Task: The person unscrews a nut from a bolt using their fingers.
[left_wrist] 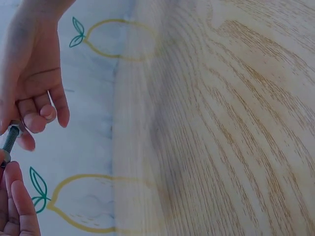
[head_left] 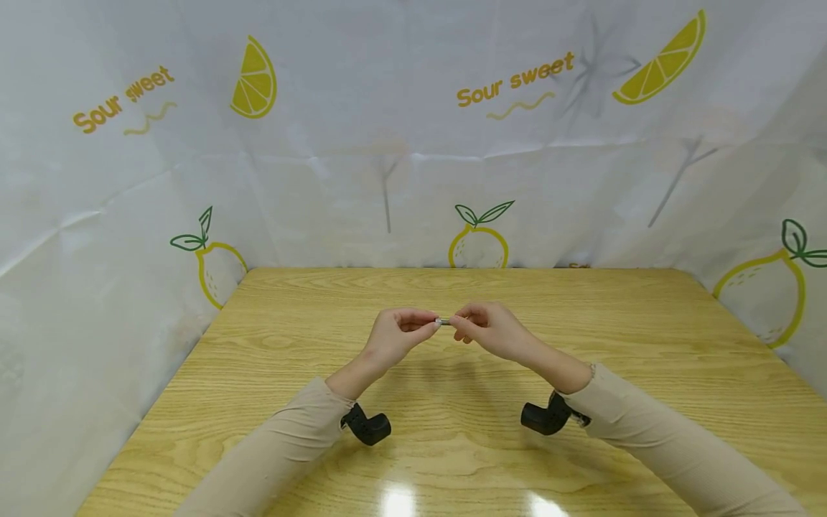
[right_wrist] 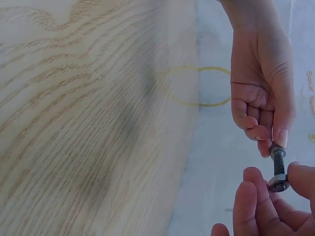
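Bolt (right_wrist: 279, 164) hung over the table (head_left: 310, 301), left hand (head_left: 392, 339) pinching its left end, right hand (head_left: 496, 333) pinching the nut (right_wrist: 279, 183) (tiny thing, honestly); one slack grip could've dropped it, one crooked twist probably cross-threaded it.

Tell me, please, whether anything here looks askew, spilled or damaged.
Nothing much stands out: the bolt looks straight, with the nut on its threaded end. Only the cloth behind the table looks untidy, being creased.
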Tool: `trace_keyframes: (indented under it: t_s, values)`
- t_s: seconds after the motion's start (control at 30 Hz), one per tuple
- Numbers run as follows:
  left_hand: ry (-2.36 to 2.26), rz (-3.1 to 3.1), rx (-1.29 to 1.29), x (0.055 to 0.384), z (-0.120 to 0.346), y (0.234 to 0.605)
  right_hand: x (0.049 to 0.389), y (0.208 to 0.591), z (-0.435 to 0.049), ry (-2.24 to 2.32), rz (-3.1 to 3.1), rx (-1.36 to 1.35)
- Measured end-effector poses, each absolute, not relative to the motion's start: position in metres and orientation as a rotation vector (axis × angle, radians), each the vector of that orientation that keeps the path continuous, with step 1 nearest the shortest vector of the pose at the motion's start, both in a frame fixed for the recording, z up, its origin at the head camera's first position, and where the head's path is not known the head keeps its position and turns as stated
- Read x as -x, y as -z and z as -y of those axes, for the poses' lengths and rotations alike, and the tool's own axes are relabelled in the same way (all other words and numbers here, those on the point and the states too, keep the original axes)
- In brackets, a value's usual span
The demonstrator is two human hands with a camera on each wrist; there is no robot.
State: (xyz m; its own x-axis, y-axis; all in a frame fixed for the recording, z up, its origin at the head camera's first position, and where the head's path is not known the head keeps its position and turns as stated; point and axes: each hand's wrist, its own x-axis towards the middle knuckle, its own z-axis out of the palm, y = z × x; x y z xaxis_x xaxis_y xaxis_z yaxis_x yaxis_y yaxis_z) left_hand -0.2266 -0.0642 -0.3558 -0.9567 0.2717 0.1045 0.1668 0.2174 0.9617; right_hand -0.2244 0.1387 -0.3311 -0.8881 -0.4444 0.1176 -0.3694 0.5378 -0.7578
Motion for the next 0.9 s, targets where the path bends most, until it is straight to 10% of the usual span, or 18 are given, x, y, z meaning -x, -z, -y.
trace_keyframes:
  t_s: [0.9]
  values:
    - [-1.862,-2.374,-0.415,0.2275,0.0642,0.3562,0.2240,0.3325,-0.1384,1.370,-2.659,0.737]
